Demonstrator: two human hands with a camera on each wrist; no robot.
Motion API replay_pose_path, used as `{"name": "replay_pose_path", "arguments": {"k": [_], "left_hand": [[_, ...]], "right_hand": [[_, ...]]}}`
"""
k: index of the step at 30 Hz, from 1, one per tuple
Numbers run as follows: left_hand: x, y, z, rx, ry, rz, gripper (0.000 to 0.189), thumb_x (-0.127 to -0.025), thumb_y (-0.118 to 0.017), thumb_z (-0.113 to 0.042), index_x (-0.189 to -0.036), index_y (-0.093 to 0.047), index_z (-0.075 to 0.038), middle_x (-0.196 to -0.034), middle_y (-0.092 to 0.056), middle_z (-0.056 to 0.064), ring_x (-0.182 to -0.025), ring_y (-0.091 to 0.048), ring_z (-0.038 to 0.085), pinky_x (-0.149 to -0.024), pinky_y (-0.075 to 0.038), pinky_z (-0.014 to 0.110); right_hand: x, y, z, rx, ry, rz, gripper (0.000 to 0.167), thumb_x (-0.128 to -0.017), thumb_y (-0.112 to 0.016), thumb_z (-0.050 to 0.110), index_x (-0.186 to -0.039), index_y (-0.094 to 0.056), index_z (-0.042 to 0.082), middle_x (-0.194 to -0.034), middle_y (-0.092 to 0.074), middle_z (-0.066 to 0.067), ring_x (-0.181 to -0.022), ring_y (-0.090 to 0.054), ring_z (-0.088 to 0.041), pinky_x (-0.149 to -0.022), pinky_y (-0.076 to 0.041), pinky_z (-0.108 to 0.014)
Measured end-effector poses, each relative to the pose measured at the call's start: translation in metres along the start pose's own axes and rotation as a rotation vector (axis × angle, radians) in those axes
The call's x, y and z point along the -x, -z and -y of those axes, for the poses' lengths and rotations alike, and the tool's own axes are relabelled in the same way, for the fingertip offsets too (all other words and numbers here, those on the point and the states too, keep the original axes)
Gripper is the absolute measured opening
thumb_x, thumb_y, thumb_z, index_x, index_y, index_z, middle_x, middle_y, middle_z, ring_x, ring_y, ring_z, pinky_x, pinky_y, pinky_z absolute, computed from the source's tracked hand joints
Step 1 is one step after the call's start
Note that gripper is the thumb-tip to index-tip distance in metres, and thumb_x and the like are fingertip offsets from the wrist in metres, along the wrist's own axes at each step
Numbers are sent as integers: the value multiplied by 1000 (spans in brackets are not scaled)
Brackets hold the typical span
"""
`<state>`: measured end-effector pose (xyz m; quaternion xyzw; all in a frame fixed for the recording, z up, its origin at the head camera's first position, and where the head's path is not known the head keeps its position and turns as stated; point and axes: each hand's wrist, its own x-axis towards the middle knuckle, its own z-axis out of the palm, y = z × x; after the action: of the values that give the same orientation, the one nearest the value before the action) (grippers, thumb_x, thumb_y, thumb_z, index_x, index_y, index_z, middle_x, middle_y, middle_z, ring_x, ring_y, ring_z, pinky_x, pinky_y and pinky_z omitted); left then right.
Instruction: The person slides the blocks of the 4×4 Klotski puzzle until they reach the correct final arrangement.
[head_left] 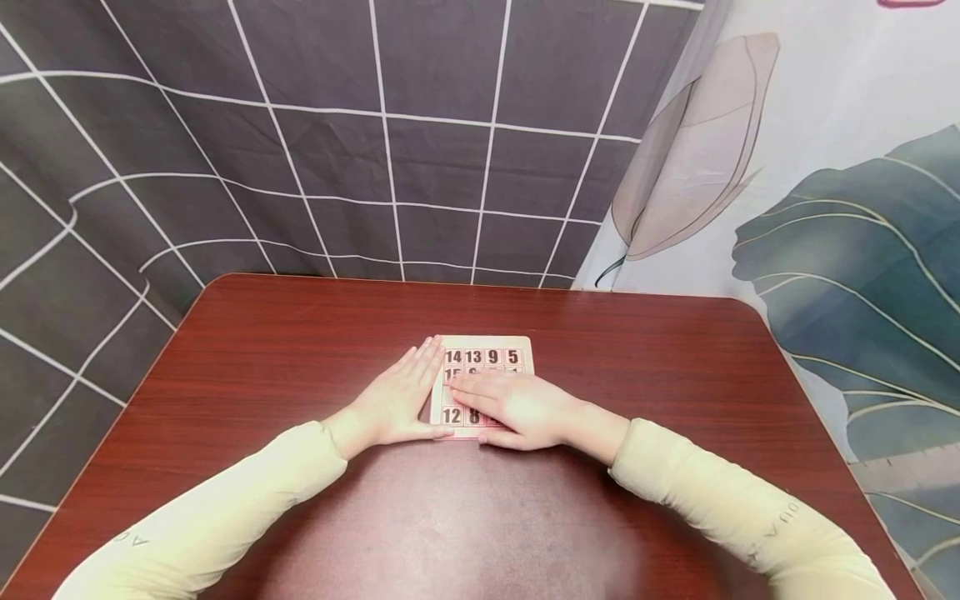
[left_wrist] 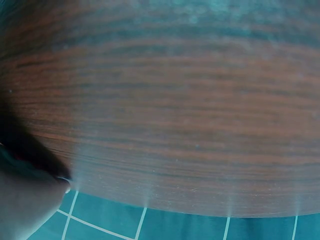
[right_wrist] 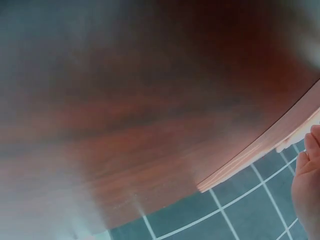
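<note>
A flat, pale number sliding puzzle (head_left: 488, 343) lies on the brown table, with black digits on red-outlined square tiles. Along its left edge rests my left hand (head_left: 401, 400), fingers straight and thumb stretched toward the near edge. My right hand (head_left: 525, 408) lies across the middle and lower tiles with its fingers extended, touching them and hiding several numbers. In the right wrist view the pale edge of the puzzle (right_wrist: 250, 159) shows, and part of a hand (right_wrist: 307, 185) is at the right border; whose hand cannot be told there.
The wood-grain table (head_left: 300, 325) has rounded far corners. Behind it and to the left hangs a dark grey curtain (head_left: 435, 158) with a white grid. A white curtain with large leaf prints (head_left: 847, 242) hangs at the right.
</note>
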<state>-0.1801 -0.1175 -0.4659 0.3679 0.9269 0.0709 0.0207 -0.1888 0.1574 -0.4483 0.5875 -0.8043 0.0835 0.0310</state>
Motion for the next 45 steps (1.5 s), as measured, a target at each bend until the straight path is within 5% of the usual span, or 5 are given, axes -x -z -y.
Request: {"name": "replay_pose_path", "arguments": {"k": [9, 24, 34, 45], "left_hand": [[-2, -3, 2, -5, 18, 27, 118, -92, -64, -70, -164, -20, 12, -174, -16, 30, -165, -18, 41, -135, -23, 51], [-1, 1, 3, -7, 21, 25, 118, -92, -66, -69, -163, -21, 13, -174, -18, 32, -164, -19, 42, -134, -25, 53], [-1, -2, 4, -5, 15, 16, 118, -91, -66, -68, -163, -21, 13, -173, -18, 32, -164, -20, 43, -134, -25, 53], [0, 0, -1, 10, 18, 17, 115, -92, -67, -66, -163, -22, 14, -172, -21, 33, -163, -23, 43, -134, -27, 53]], "right_hand": [[-11, 0, -9, -24, -78, 53, 64, -104, -64, 38, -158, -50, 5, -166, -48, -10, -154, -47, -23, -129, -39, -41], [-1, 0, 7, -21, -11, 68, 70, -104, -63, 44, -160, -46, 4, -167, -47, -10, -156, -45, -22, -129, -39, -39], [-7, 0, -14, -36, -73, 15, 66, -103, -66, 38, -157, -51, 5, -165, -50, -11, -153, -49, -24, -127, -41, -44], [-19, -1, -31, -36, -173, 90, 66, -106, -60, 41, -159, -48, 5, -166, -47, -12, -157, -44, -25, -132, -34, -42]]}}
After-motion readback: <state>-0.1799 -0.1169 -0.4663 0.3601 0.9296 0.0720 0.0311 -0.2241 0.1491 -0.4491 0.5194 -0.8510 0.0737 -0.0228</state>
